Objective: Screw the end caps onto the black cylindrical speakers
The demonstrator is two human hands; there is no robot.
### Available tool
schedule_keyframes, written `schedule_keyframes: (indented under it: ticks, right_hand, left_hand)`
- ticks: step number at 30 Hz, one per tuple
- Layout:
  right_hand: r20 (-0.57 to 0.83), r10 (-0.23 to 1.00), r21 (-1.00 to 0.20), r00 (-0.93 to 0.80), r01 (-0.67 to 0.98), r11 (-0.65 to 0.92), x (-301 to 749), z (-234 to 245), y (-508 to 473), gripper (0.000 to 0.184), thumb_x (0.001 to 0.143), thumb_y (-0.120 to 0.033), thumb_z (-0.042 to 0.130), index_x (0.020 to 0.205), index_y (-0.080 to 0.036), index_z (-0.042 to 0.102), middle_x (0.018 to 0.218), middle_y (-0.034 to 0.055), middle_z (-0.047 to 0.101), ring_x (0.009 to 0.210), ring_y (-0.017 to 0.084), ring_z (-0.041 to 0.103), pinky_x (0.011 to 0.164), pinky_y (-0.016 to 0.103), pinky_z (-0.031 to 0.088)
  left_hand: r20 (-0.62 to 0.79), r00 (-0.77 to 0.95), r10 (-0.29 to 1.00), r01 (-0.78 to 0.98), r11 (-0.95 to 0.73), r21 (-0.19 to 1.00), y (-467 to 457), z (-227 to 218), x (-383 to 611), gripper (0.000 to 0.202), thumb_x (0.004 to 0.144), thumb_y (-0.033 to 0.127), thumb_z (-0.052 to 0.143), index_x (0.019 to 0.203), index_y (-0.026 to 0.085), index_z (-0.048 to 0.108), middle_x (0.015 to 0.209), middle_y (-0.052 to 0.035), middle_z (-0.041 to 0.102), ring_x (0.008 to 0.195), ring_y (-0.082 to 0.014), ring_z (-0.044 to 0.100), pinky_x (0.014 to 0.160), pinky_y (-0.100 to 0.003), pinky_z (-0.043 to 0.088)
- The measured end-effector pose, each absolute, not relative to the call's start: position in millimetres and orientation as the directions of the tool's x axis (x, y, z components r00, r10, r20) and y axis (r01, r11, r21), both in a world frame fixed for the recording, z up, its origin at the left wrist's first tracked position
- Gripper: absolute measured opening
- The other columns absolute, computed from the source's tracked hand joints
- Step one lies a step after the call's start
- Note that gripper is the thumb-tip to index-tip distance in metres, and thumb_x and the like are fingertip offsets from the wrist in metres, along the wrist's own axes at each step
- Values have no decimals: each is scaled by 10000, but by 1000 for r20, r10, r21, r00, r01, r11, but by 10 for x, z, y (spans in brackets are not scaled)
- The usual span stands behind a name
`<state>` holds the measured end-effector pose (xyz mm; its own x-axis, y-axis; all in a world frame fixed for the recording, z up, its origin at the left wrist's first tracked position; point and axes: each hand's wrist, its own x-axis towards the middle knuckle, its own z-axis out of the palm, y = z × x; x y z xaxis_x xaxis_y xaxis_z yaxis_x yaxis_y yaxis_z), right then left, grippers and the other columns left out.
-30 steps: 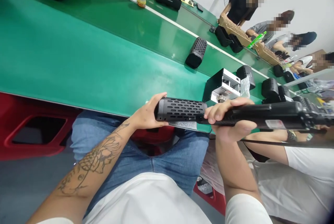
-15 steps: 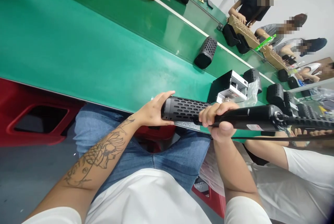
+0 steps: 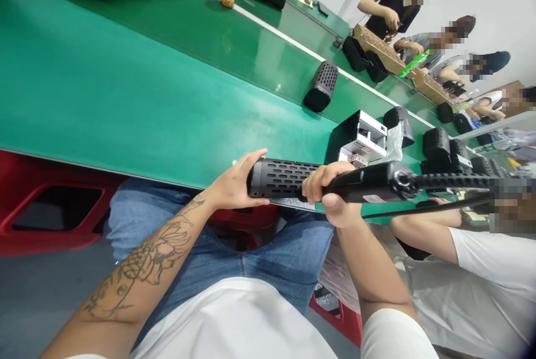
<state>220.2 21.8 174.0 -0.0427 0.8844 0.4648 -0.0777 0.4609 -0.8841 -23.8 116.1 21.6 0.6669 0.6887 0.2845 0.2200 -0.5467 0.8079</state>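
Two things were held at the near edge of the green counter [image 3: 167, 108]: a perforated black case [image 3: 282, 177], gripped at its left end by the left hand [image 3: 232, 186], with thumb and fingers spread as wide as the case, and a black tool [image 3: 372, 180], wrapped by the right hand [image 3: 339, 212] with fingers curled. The tool was apparently being worked at the case's right end, though its tip was hidden. Next, a firm brace and a tool kept in line seemed to be called for.
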Motion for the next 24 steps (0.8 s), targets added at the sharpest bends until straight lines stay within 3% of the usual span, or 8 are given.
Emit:
schedule_keyframes:
  ticks: [2,4,7,9,10,17,22,24]
  right_hand:
    - [441,896,-895,47,-55,443,2319,1800,224,526,870,-701,977,890,-280,663,546,-102,634,386,136,571,485,316,606]
    - [475,845,-875,245,28,484,2581,1874,295,541,897,-767,919,943,-285,680,539,-120,592,372,137,547,471,316,591]
    - [604,553,-789,574,332,517,3185,1917,517,429,940,-648,911,1030,-279,713,581,-123,597,420,133,577,505,290,578]
    - [645,388,-757,658,482,440,3590,1849,681,404,936,-603,913,972,-266,693,583,-110,607,433,130,575,478,272,520]
    - [640,366,-762,675,498,414,3756,1790,745,408,946,-606,897,948,-271,664,574,-114,596,431,133,569,462,274,504]
    - [615,462,-786,640,453,420,3944,1558,666,489,970,-666,860,828,-299,570,533,-109,555,406,156,556,464,332,547]
    - [593,505,-785,627,307,538,3231,1905,371,382,967,-619,897,1008,-297,695,583,-119,590,420,140,545,481,315,577]
    - [630,585,-753,511,219,620,2811,2021,252,434,945,-694,899,1054,-323,701,588,-122,582,402,147,530,475,333,588]
  left_hand:
    - [295,659,692,224,-555,801,1159,191,-252,1352,833,664,1023,1889,255,285,1776,-238,571,1614,-448,651,1386,-610,533]
    - [303,652,695,227,-560,796,1160,171,-265,1352,834,669,1021,1890,249,289,1780,-240,569,1621,-450,650,1397,-610,526]
    - [307,658,688,219,-564,796,1161,160,-273,1358,841,655,1019,1896,243,270,1789,-250,559,1640,-455,635,1410,-625,509]
    - [303,664,684,214,-562,799,1161,162,-274,1361,848,643,1017,1900,239,255,1786,-255,562,1649,-456,625,1407,-633,509]
    - [301,665,683,214,-561,800,1160,163,-274,1364,849,640,1018,1901,235,251,1783,-258,566,1651,-459,623,1403,-636,512]
    - [309,670,675,203,-567,798,1158,152,-275,1422,826,598,1048,1921,262,204,1800,-268,541,1622,-470,651,1346,-659,562]
    - [329,672,664,180,-577,797,1143,181,-241,1420,836,511,1043,1923,290,156,1807,-256,524,1638,-455,635,1339,-656,568]
    - [324,673,665,180,-572,801,1135,200,-225,1396,839,489,1036,1915,276,172,1800,-263,529,1624,-455,646,1333,-661,572]
